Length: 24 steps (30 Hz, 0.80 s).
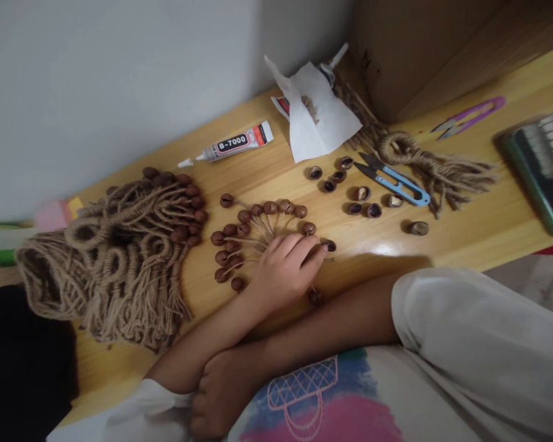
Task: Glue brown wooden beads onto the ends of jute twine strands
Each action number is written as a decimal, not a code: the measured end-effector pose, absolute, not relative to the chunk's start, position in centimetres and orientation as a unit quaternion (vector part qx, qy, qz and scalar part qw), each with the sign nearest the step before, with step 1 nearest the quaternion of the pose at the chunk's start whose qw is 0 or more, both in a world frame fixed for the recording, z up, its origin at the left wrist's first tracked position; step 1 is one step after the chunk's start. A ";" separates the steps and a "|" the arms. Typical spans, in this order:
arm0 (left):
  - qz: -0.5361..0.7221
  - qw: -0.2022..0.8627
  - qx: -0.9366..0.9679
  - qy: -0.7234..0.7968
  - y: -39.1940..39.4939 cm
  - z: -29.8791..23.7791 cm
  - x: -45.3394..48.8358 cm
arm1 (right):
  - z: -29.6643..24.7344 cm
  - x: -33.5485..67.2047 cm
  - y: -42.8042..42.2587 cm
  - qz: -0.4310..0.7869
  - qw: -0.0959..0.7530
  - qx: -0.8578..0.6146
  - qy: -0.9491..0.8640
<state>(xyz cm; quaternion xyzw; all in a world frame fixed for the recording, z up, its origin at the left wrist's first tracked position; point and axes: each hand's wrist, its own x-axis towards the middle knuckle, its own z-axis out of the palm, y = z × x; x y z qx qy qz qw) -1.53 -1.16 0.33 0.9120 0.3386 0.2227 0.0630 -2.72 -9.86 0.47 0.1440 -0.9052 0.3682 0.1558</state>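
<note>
My left hand (288,267) reaches over a fan of thin cords tipped with round brown nutshells (270,207). Its bent fingers meet at a dark half nutshell (329,246) on the right side of the fan. My right hand (223,390) is curled closed beneath my left forearm, close to my body; its palm is hidden and nothing shows in it. Another nutshell (314,297) lies between my forearms. Loose half shells (373,210), several of them hollow, are scattered right of the fan beside blue thread snips (403,184).
Bundled cord tassels (133,294) pile up on the left, some tipped with nutshells. A B-7000 glue tube (237,145) lies uncapped near the wall, its cap beside the nozzle. Stained white paper (320,116), another tassel (456,172), purple snips (474,115) and a cardboard box (424,55) stand beyond.
</note>
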 end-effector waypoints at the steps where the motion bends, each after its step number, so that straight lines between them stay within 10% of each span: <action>1: 0.223 0.063 0.912 0.339 -1.2 0.3 -1.5 | 0.6 -2.7 -9.7 0.368 0.145 0.149 -0.906; 24: 0.217 0.055 0.912 0.342 -1.1 0.3 -1.5 | 0.6 -2.8 -9.8 0.345 0.150 0.163 -0.912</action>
